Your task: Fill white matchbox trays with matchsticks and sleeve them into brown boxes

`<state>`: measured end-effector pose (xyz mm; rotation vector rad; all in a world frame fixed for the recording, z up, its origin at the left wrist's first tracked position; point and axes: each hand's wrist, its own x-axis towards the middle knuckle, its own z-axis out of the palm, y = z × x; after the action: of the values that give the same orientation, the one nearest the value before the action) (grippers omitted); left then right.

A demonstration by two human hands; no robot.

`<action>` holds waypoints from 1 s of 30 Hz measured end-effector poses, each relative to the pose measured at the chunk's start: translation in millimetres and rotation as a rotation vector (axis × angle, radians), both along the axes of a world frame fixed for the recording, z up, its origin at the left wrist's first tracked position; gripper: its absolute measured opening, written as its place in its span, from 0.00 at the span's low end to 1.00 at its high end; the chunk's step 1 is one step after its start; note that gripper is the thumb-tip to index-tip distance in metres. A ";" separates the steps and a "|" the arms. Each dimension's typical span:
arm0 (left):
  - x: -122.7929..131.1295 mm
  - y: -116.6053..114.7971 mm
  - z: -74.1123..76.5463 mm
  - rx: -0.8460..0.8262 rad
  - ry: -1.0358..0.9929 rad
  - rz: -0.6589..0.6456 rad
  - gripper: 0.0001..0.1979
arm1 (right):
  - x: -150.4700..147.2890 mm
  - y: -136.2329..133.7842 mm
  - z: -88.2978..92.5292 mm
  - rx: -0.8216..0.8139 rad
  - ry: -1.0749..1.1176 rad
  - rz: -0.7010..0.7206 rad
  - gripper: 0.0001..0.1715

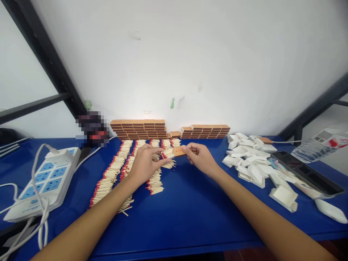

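Observation:
My left hand (146,159) pinches a small white matchbox tray (168,153) filled with red-tipped matches. Between the fingers and thumb of my right hand (199,156) is an orange-brown matchbox sleeve (178,151). The sleeve's left end meets the tray's right end, above the blue table; how far the tray sits inside it I cannot tell. Rows of loose matches (112,174) lie under and to the left of my left hand, partly hidden by it. Behind both hands, stacked matchboxes (138,128) stand along the wall, with a second stack (208,131) to the right.
White empty trays (250,156) lie heaped on the right, beside a black phone (307,172) and a white rounded object (331,210). A white power strip (51,177) with cables occupies the left of the blue table (174,221). Black metal posts rise at both sides.

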<state>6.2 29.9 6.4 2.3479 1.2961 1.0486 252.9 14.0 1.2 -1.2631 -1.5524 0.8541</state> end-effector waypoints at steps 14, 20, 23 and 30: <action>1.6 1.7 -4.0 0.104 0.039 -0.229 0.24 | -0.6 -0.2 -7.0 -0.085 0.130 0.023 0.32; 1.4 2.3 -4.0 0.162 0.046 -0.281 0.22 | -2.7 -3.5 -3.2 -0.139 0.247 0.056 0.31; 1.5 1.3 -3.3 0.202 0.072 -0.286 0.21 | -4.2 -5.2 -2.0 -0.137 0.255 0.039 0.31; 2.2 -2.3 0.1 0.288 0.159 -0.261 0.21 | -6.0 -9.7 -0.9 -0.116 0.228 0.045 0.30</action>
<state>8.4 27.5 6.5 2.7712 0.8995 1.0406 246.9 4.3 0.3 -1.1708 -1.3704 1.0917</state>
